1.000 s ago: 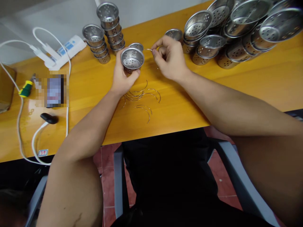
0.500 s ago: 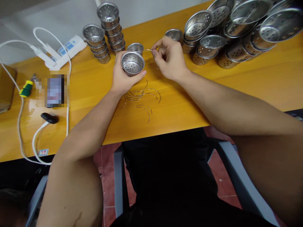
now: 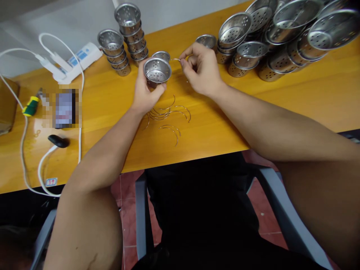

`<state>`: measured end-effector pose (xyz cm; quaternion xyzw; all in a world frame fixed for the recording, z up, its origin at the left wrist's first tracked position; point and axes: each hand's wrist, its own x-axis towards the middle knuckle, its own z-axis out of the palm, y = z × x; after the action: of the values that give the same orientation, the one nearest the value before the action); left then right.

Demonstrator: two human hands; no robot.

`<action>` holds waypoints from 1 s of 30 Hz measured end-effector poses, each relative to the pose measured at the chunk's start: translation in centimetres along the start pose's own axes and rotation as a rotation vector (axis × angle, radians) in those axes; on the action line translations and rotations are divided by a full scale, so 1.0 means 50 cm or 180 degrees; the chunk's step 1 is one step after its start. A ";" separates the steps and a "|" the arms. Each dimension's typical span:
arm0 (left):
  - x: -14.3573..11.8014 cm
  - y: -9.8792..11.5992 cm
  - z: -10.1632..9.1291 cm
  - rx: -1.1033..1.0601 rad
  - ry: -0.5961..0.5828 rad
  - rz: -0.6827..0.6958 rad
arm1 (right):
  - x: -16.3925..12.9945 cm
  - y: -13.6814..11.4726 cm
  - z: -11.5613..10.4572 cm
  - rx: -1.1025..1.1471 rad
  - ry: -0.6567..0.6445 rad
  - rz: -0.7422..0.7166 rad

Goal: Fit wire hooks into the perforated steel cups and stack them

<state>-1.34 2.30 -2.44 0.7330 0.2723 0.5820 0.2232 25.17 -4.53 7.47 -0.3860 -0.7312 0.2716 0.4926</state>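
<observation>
- From where I stand, the left hand (image 3: 144, 88) has its fingers curled round a perforated metal cup (image 3: 157, 72), thumb low on the near side, mouth tipped up toward the person.
- The right hand (image 3: 203, 71) has its fingers pinched narrow on a thin curved wire (image 3: 176, 59), one end pointing toward the cup.
- That cup sits over the middle of the worktop (image 3: 219, 127), nearer the back edge than the front; I can't tell whether its base is clear of the surface.
- A second cup (image 3: 161, 56) stands just behind it, partly hidden.
- More loose wires (image 3: 163, 119) lie between the left hand and the front edge.
- Cup stacks (image 3: 132, 35) stand by the back edge to the left, and a bigger crowd of cups (image 3: 249, 56) fills the back right corner.
- I'd call this step lining up: wire and held cup are close, not joined.
- The next move, I'd judge, calls for a steady cup and a fine aim of the wire's tip.
</observation>
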 end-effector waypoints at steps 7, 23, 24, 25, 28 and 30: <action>0.001 0.021 -0.004 0.0490 0.0065 0.0115 | 0.002 0.012 0.001 -0.0028 0.0045 -0.0212; 0.004 0.028 0.001 0.0096 -0.0068 -0.0115 | -0.007 -0.044 0.003 0.0114 0.0068 -0.0425; 0.003 0.026 0.002 0.0057 -0.0104 -0.0091 | -0.010 -0.051 0.004 0.0095 0.0021 -0.0373; 0.001 0.028 0.004 0.0029 -0.0122 -0.0088 | -0.013 -0.056 0.006 0.0080 -0.0025 -0.0287; -0.006 0.045 0.014 0.0085 -0.0154 -0.0244 | -0.021 -0.067 0.014 0.0058 -0.0132 0.0050; -0.011 0.059 0.022 0.0140 -0.0190 -0.0333 | -0.023 -0.070 0.018 0.0057 -0.0111 0.0152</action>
<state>0.07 -0.28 -1.17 0.7395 0.3161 0.5413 0.2453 23.53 -7.46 9.27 -0.3940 -0.7278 0.2965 0.4766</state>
